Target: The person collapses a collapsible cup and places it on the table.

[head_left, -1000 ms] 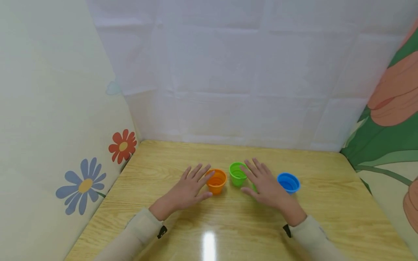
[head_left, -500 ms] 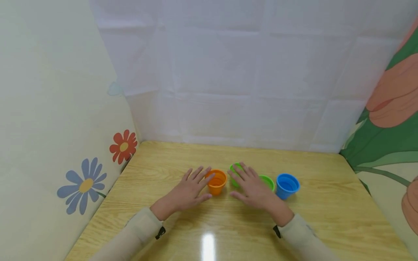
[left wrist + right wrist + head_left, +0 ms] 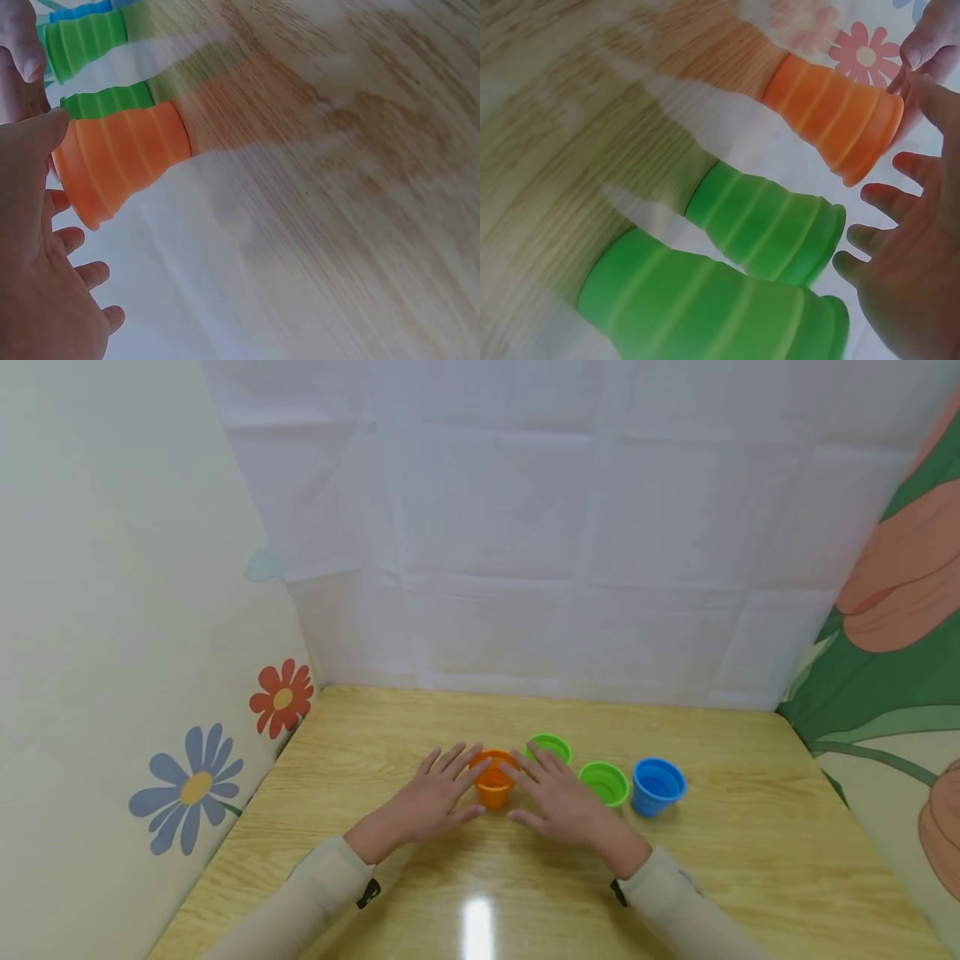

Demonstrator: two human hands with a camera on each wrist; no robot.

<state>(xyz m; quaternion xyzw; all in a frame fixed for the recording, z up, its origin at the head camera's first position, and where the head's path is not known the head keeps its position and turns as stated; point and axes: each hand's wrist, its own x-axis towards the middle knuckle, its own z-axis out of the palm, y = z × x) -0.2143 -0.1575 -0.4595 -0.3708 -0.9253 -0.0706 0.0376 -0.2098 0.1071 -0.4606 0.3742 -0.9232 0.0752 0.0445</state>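
Observation:
An orange ribbed cup (image 3: 493, 787) stands upright on the wooden table, between both hands. My left hand (image 3: 429, 797) has its fingers spread at the cup's left rim; in the left wrist view the thumb overlaps the rim of the orange cup (image 3: 124, 157). The right hand (image 3: 558, 802) reaches in from the other side, its straight, spread fingertips close to the orange rim. Part of a green cup (image 3: 551, 745) shows behind the right fingers. A second green cup (image 3: 604, 783) stands right of that hand. Neither hand grips anything.
A blue cup (image 3: 657, 787) stands upright at the right end of the group. The wooden table (image 3: 750, 827) meets a white cloth backdrop (image 3: 480, 527). Flower-printed panels (image 3: 112, 610) border both sides.
My right hand has moved left, from over the green cups towards the orange cup, uncovering the right green cup and the blue cup. The left hand has stayed in place.

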